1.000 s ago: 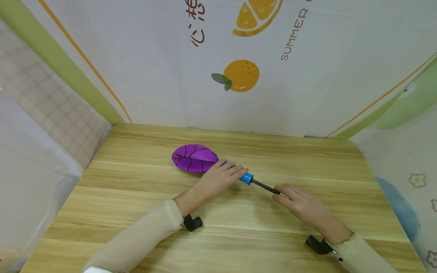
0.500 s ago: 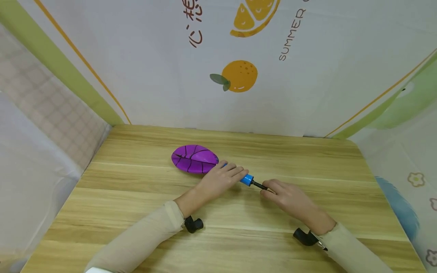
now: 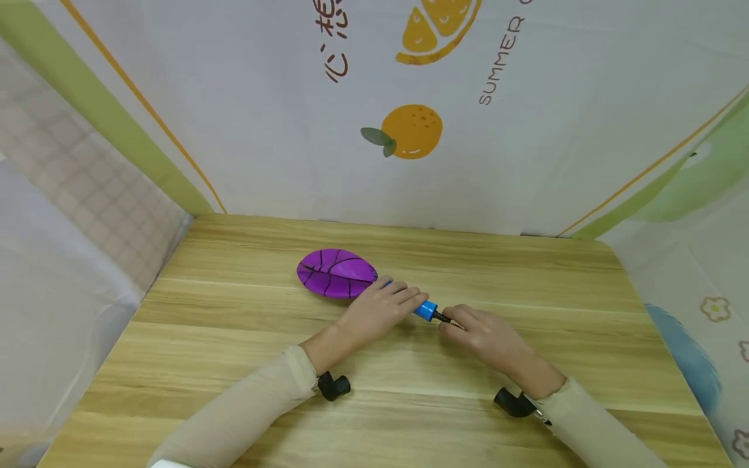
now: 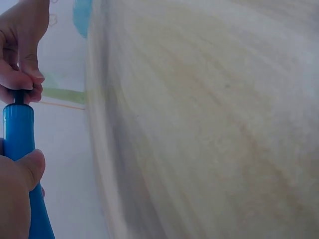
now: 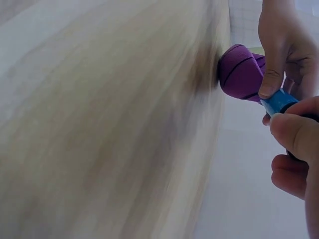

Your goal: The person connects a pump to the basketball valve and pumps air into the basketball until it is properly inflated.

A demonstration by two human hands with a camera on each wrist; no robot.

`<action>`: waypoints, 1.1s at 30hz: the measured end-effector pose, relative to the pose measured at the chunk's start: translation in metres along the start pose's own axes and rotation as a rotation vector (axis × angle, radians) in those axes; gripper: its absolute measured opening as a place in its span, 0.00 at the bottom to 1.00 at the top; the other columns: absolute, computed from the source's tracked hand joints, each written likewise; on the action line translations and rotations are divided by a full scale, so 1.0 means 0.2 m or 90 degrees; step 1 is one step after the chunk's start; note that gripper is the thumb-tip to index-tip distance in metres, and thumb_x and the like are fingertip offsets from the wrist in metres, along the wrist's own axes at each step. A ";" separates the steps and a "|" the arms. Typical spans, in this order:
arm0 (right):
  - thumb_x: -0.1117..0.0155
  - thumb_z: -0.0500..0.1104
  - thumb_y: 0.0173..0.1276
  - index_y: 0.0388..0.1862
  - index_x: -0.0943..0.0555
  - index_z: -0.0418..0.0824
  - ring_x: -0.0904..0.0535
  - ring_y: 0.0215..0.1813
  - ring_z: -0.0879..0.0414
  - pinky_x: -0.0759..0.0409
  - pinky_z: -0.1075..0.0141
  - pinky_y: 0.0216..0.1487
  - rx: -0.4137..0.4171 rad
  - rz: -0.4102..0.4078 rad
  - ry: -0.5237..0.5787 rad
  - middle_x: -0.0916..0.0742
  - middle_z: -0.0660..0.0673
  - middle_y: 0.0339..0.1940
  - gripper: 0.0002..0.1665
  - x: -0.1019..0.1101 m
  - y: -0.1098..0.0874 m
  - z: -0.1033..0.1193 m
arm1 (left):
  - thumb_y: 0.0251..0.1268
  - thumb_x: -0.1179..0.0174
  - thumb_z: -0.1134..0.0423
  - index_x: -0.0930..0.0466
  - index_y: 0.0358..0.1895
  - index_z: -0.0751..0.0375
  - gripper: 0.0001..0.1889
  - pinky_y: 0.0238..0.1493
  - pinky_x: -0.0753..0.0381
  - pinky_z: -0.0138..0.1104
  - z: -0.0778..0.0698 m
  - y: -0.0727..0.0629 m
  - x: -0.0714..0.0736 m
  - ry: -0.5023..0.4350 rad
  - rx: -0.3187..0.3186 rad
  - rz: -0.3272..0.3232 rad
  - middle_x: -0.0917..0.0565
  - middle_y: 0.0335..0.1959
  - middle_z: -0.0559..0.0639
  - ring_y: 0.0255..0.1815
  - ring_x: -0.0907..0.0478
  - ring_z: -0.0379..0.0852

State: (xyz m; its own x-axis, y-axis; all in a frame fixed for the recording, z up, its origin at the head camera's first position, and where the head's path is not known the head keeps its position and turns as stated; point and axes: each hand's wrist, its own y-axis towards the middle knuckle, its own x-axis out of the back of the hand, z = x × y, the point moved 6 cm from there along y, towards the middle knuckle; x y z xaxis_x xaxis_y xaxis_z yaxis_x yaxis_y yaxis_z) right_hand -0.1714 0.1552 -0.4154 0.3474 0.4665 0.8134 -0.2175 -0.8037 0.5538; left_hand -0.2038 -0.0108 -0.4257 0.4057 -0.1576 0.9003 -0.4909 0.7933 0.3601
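A purple ball with black lines lies partly deflated on the wooden table, its top caved in. Against its right end is a blue hand pump, slanting down to the right. My left hand grips the pump's barrel, the thumb along its side in the left wrist view. At the pump's other end, my right hand holds the black handle between thumb and fingers, close to the barrel's end. Only a short bit of the black rod shows. Fingers hide where pump and ball meet.
The wood-grain table carries the ball and pump. Behind it hangs a white cloth with orange prints, and further cloths hang at both sides. A black wrist mount sits under the left sleeve, another black mount under the right.
My right hand has moved left toward the barrel, and the black rod has slid in so that less of it shows. My left hand and the ball have hardly moved.
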 end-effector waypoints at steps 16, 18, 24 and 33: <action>0.65 0.34 0.85 0.41 0.20 0.37 0.17 0.39 0.50 0.16 0.63 0.33 0.015 0.007 -0.025 0.17 0.39 0.42 0.22 0.08 -0.09 0.02 | 0.69 0.37 0.64 0.22 0.67 0.48 0.23 0.62 0.25 0.40 0.01 -0.01 0.02 0.000 -0.005 -0.007 0.16 0.59 0.42 0.57 0.21 0.42; 0.64 0.34 0.85 0.41 0.20 0.37 0.16 0.39 0.49 0.15 0.62 0.34 0.015 0.009 -0.029 0.17 0.38 0.42 0.22 0.10 -0.11 0.02 | 0.69 0.37 0.64 0.22 0.67 0.49 0.23 0.62 0.25 0.40 0.01 0.00 0.03 -0.001 -0.008 -0.007 0.16 0.59 0.43 0.57 0.20 0.42; 0.63 0.35 0.85 0.40 0.19 0.37 0.16 0.40 0.47 0.15 0.60 0.34 0.012 0.004 -0.029 0.16 0.38 0.42 0.22 0.14 -0.18 0.03 | 0.69 0.38 0.64 0.23 0.67 0.50 0.23 0.62 0.24 0.41 0.01 0.00 0.03 -0.004 -0.012 -0.002 0.16 0.59 0.43 0.57 0.20 0.42; 0.64 0.33 0.85 0.40 0.18 0.34 0.16 0.39 0.46 0.16 0.59 0.33 0.012 -0.007 -0.034 0.15 0.36 0.42 0.23 0.23 -0.27 0.04 | 0.69 0.36 0.64 0.23 0.68 0.50 0.25 0.63 0.24 0.41 0.03 0.00 0.03 -0.003 -0.011 -0.006 0.16 0.59 0.43 0.57 0.20 0.43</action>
State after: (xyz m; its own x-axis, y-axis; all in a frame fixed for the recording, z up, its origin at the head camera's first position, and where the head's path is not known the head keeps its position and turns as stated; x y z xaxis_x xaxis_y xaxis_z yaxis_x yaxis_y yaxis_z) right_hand -0.1368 0.2162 -0.4092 0.3986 0.4553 0.7961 -0.1962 -0.8056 0.5590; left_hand -0.2051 -0.0150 -0.4191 0.4064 -0.1673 0.8983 -0.4735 0.8022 0.3636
